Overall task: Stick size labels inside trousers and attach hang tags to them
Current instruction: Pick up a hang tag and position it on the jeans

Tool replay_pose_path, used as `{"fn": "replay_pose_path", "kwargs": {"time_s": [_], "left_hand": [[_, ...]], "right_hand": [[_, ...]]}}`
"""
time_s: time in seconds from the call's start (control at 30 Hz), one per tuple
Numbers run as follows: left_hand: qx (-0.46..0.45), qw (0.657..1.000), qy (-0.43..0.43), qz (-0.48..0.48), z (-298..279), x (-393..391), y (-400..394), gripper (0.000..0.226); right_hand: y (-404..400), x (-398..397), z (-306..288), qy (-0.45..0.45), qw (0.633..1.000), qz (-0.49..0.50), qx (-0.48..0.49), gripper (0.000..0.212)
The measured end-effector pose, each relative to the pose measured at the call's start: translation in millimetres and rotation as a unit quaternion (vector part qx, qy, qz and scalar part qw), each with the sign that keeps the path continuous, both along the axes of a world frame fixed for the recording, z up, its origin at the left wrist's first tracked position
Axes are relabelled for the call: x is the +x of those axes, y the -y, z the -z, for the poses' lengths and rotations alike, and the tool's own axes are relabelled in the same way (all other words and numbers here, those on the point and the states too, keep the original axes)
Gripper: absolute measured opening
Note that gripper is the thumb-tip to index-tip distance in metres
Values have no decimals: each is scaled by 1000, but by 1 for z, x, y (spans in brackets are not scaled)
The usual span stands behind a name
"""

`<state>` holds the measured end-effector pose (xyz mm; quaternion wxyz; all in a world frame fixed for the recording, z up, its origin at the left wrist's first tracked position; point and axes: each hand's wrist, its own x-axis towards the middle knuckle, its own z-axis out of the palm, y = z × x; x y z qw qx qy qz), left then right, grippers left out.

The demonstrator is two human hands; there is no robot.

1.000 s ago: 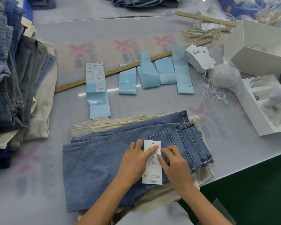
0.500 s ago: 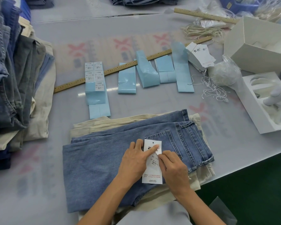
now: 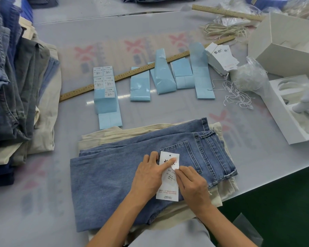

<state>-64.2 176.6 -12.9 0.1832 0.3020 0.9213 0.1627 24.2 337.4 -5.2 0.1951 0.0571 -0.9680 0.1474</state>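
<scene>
Fingers (image 3: pixel 170 162) of my left hand (image 3: pixel 150 177) lie nearly straight, the index tip pressing flat on the upper part of the white rectangular paper hang tag (image 3: pixel 168 186); nothing is gripped there. My right hand (image 3: pixel 193 184) has its fingers curled, the tips pinched at the tag's right edge, though I cannot tell whether a small sticker sits under them. The tag lies flat on the folded light-blue denim trousers (image 3: pixel 105 179), over the back pocket, at six o'clock on the grey counter (image 3: pixel 168 107). Beneath the denim sits a folded pair of cream cotton trousers (image 3: pixel 114 133), its edges showing at the top and right. At about eleven o'clock from the jeans lies a pale-blue backing strip carrying white printed size labels (image 3: pixel 103 75). More pale-blue peeled backing strips (image 3: pixel 161 75) lie at twelve o'clock, across a long wooden ruler (image 3: pixel 132 73). At one o'clock are a fanned stack of white hang tags (image 3: pixel 223 58) and a tangle of white tag strings (image 3: pixel 237 95). At nine o'clock is a tall pile of folded trousers in blue, grey and cream (image 3: pixel 16 86). At two o'clock stands an open white cardboard box (image 3: pixel 284 43).
</scene>
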Motion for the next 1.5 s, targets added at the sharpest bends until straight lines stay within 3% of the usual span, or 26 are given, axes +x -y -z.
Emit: {"fn": "replay_pose_path", "kwargs": {"time_s": [0.2,0.6,1.5], "left_hand": [[-8,1000,-3,5,2,0,1,70],[4,1000,-7,-2,0,0,2,69],[11,1000,-9,-6,-3,0,2,62]], "right_hand": [[-3,1,3,-17,1000,-22,-9,29],[-4,2,2,-29,998,-49,-4,34],[-9,7,-1,-10,995,-100,-24,19]]}}
